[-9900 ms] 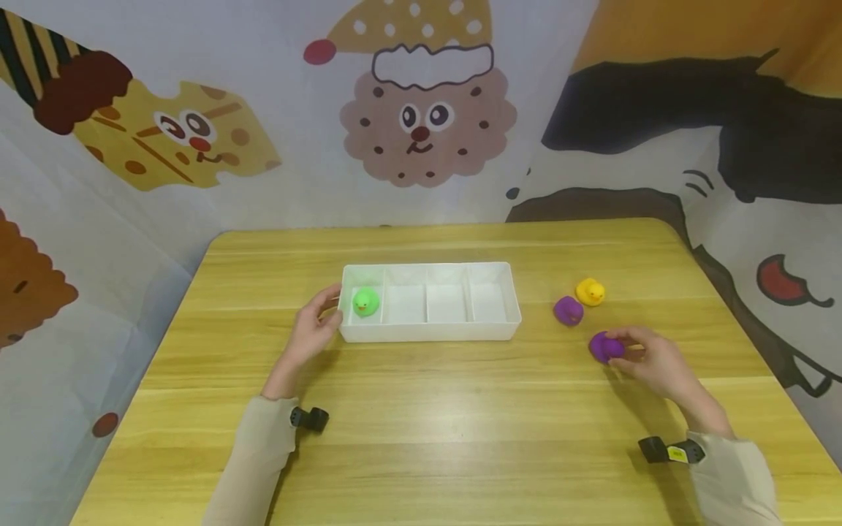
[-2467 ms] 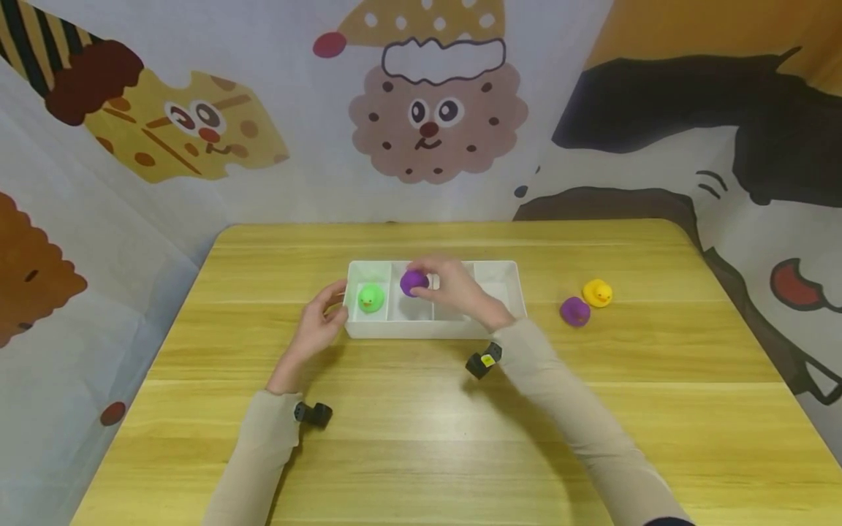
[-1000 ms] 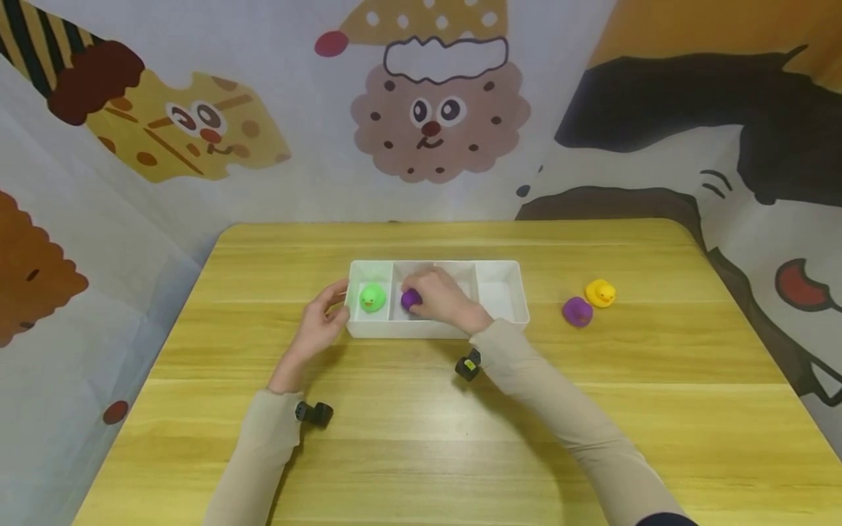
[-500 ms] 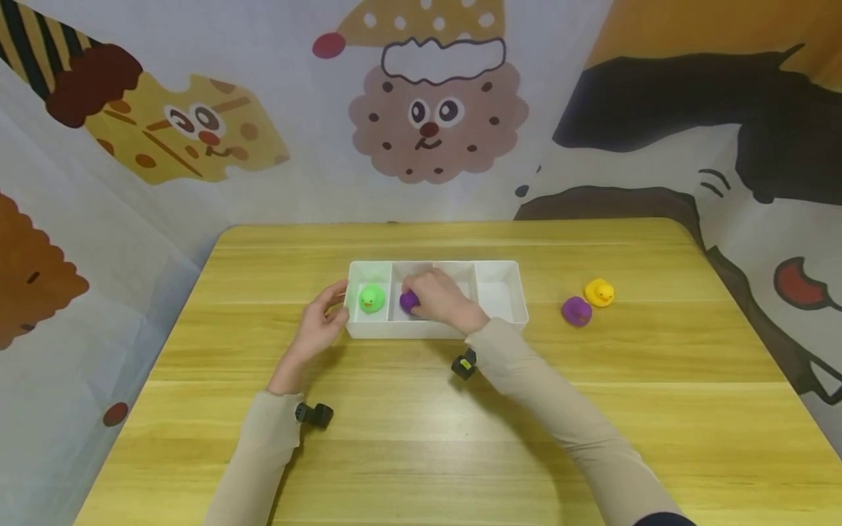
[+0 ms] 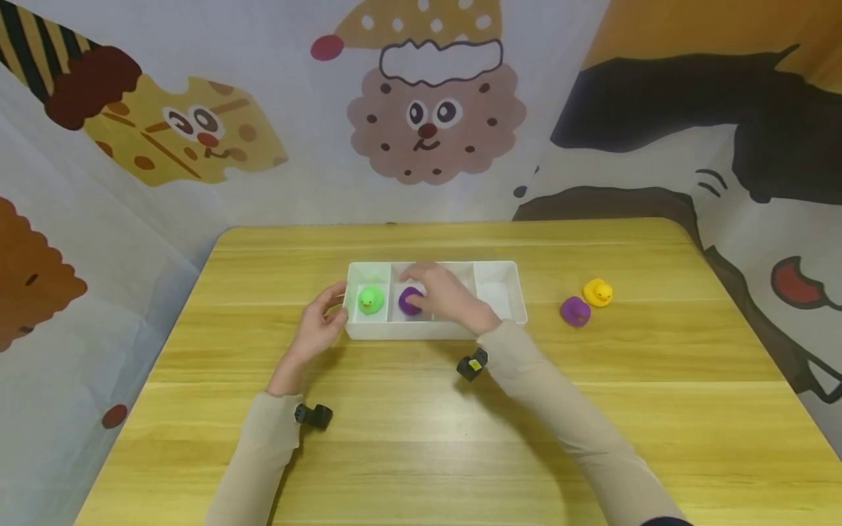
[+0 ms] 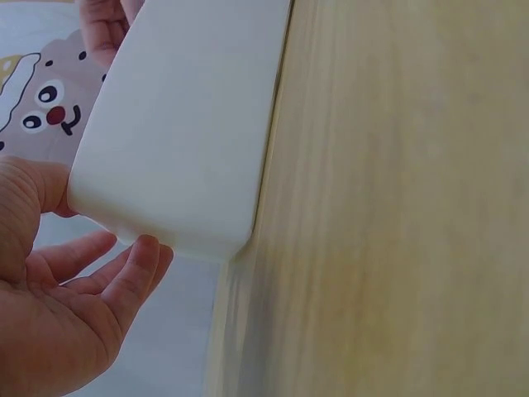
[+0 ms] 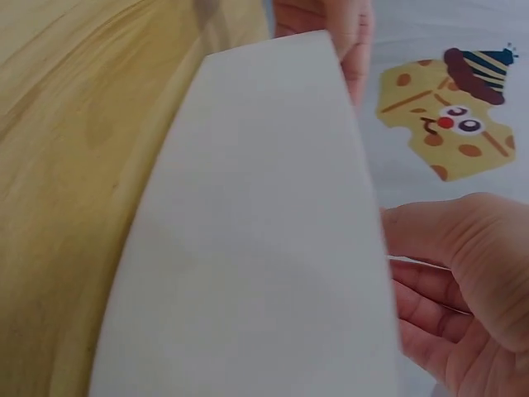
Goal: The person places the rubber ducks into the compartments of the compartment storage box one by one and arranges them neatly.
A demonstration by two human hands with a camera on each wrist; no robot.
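A white divided box (image 5: 408, 331) stands on the table, its several compartments in a row. The leftmost one holds a green rubber duck (image 5: 370, 299). A purple rubber duck (image 5: 408, 302) sits in the compartment to its right, partly covered by my right hand (image 5: 450, 296), whose thumb and fingers are spread apart over it. At the box's left end is my left hand (image 5: 316, 325); in the left wrist view its relaxed fingers (image 6: 142, 260) and thumb touch the outside of the box. In the right wrist view the box wall (image 7: 248, 231) hides the ducks.
Right of the box, a second purple duck (image 5: 575, 311) and a yellow duck (image 5: 598, 293) stand close together on the wooden table (image 5: 421, 453). Behind the table hangs a cloth (image 5: 302, 197) printed with cartoon food. Both wrists wear small black cameras (image 5: 472, 364).
My right hand brought the purple duck from the table's right side into the box's second compartment. Since half a second ago its fingers have spread off the duck. The left hand stays at the box.
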